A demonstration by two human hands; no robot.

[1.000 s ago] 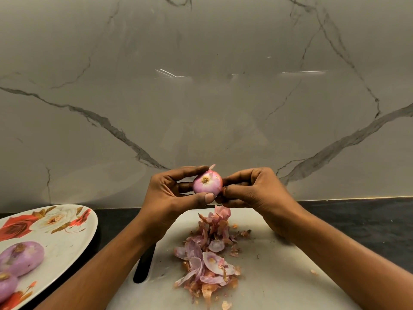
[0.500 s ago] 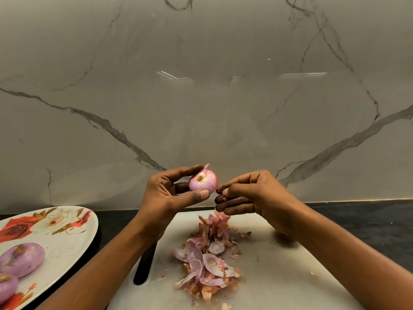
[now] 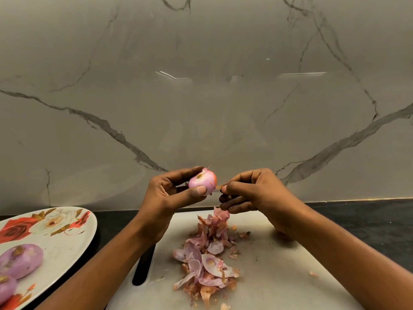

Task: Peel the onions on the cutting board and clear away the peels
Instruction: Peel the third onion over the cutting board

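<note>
Your left hand (image 3: pixel 165 198) grips the onion (image 3: pixel 203 181) between thumb and fingers, raised above the cutting board (image 3: pixel 279 265). Just right of it, your right hand (image 3: pixel 257 193) pinches a thin peel strip (image 3: pixel 219 187); the pull should likely run rightward.

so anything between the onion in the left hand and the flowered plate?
Nothing visible. The left hand holds the onion in the air; only dark counter lies between it and the plate, whose near part carries two peeled onions.
</note>
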